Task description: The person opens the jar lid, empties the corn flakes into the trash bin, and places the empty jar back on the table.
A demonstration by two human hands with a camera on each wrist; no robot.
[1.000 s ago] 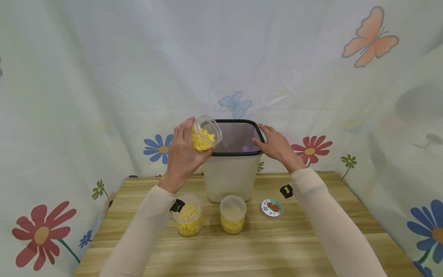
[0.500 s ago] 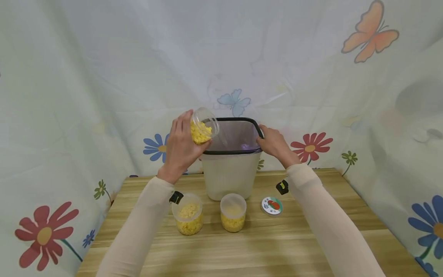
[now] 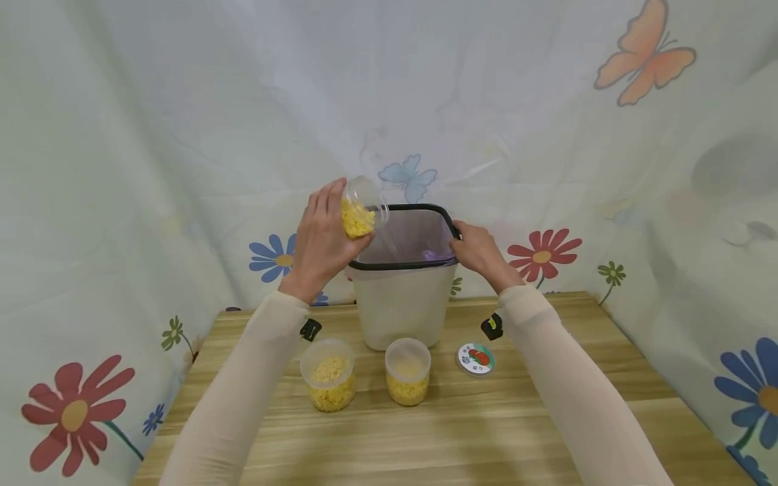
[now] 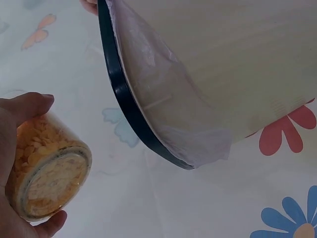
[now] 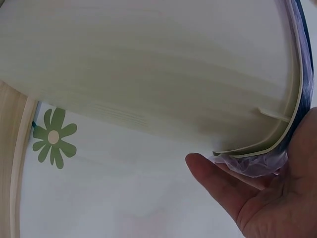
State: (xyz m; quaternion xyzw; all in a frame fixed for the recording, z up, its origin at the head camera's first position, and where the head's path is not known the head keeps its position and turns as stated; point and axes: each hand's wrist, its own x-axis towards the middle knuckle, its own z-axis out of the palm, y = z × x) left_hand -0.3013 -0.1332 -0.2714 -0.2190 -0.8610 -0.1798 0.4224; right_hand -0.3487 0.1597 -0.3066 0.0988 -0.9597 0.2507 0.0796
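Observation:
My left hand [image 3: 323,233] grips a clear plastic jar [image 4: 54,168] of yellow flakes, tilted with its mouth toward the bin's opening at the left rim. The flakes [image 3: 357,219] lie against the jar's lower side. A cream trash bin [image 3: 401,304] with a black rim and a thin purple liner [image 4: 153,89] stands upright at the back of the table. On the bin's right side, my right hand [image 3: 480,250] holds the rim, thumb inside and fingers outside. In the right wrist view the bunched liner [image 5: 252,163] shows at those fingers.
Two open plastic tubs of yellow crumbs, a wider left tub [image 3: 330,378] and a narrower right tub [image 3: 408,374], stand in front of the bin. A round lid [image 3: 476,358] with a red picture lies to their right on the wooden table [image 3: 425,445]. Flowered cloth [image 3: 182,135] hangs behind.
My left hand has lifted the jar a little, keeping it tilted by the bin's rim. The right thumb has closed in on the rim. The tubs and lid have stayed put.

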